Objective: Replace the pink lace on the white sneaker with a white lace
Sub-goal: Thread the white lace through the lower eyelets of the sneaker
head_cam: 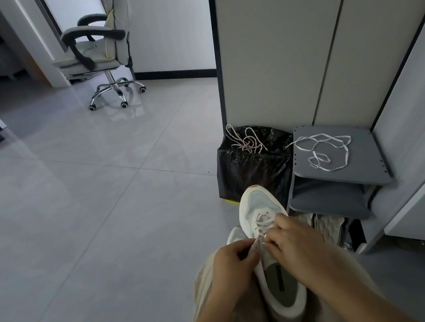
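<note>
The white sneaker (pixel 261 208) is held on the lap, toe pointing away, between both hands. A lace end (pixel 255 244) is pinched by the left hand (pixel 231 260); its colour cannot be told. The right hand (pixel 288 235) is curled over the eyelets, its hold hidden. Were the end tugged hard, the crossings could be jammed or the sneaker tipped off. Beyond the right hand, a white lace (pixel 326 152) is lying loose on a grey shelf (pixel 365 154); a pinkish lace (pixel 247 142) is draped over a black bag (pixel 249 172) ahead. Nothing is seen barring that reach.

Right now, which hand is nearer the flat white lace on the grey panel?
Right. The right hand is below-left of the flat white lace; the left hand lies farther left and lower.
</note>
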### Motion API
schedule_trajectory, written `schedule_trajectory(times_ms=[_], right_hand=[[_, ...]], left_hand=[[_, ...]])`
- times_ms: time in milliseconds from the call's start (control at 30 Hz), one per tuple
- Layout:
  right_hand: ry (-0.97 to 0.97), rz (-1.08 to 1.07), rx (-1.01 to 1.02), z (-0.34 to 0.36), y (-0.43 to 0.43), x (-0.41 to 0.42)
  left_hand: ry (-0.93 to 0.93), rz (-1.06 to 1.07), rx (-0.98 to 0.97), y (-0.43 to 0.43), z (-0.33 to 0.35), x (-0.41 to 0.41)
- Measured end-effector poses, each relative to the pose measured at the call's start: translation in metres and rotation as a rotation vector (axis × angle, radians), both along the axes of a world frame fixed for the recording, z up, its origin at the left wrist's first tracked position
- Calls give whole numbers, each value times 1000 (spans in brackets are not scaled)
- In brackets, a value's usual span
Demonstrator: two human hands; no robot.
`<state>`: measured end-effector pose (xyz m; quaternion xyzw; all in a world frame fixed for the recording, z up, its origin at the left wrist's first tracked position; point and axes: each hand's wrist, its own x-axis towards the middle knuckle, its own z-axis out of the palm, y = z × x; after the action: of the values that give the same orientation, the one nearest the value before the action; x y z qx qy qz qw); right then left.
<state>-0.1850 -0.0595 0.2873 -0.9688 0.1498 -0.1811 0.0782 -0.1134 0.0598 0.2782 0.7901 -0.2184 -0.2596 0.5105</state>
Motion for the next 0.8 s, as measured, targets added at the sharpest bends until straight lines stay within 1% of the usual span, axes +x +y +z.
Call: schedule_trajectory(times_ms=[100,267,433,533,600,700,733,800], right_hand=[[-21,-16,-34,0,2,2],[-93,-19,-9,-8,0,0],[-77,34,-135,-8,2,7],[-44,61,-162,-10,3,11],[-44,63,-115,-14,2,12],[-48,102,14,-20,-1,7],[-48,113,78,-20,-3,4],[-87,96,338,-13,-11,-3]], left_hand=[[-3,-12,-16,2,-2,3],[-30,-42,-6,3,-3,4],[-122,-57,5,5,2,-1],[-91,-71,9,7,2,-1],[-32,-67,-5,5,1,8],[181,6,-70,-3,5,15],[231,20,-78,-7,5,17],[267,54,-88,-9,6,19]])
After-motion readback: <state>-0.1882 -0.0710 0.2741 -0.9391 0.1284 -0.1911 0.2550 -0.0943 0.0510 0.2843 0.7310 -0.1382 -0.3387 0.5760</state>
